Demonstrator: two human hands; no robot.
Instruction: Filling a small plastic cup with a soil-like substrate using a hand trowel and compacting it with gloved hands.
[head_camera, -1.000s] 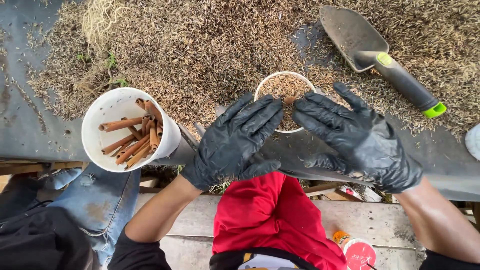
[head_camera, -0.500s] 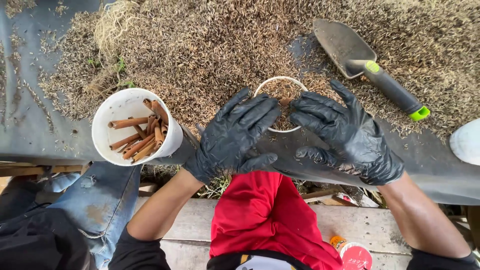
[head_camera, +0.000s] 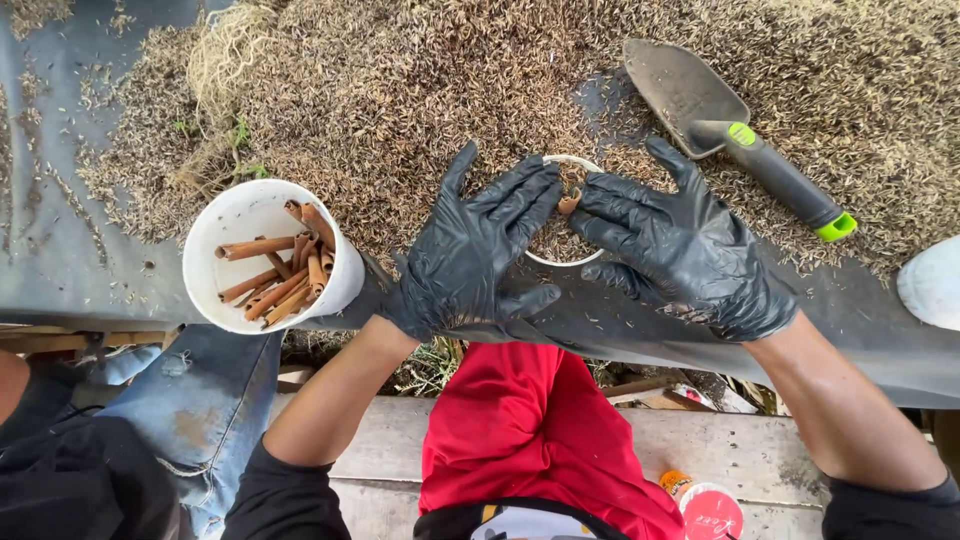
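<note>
Both gloved hands cover the small cup, the left hand and right hand nearly meeting above it; only a narrow gap between the fingertips leaves the rim exposed. To the left, the white cup of brown sticks blocks the near edge. To the right, the trowel lies diagonally, just beside the right hand. Loose husks cover the sheet beyond the hands; nothing upright stands there.
</note>
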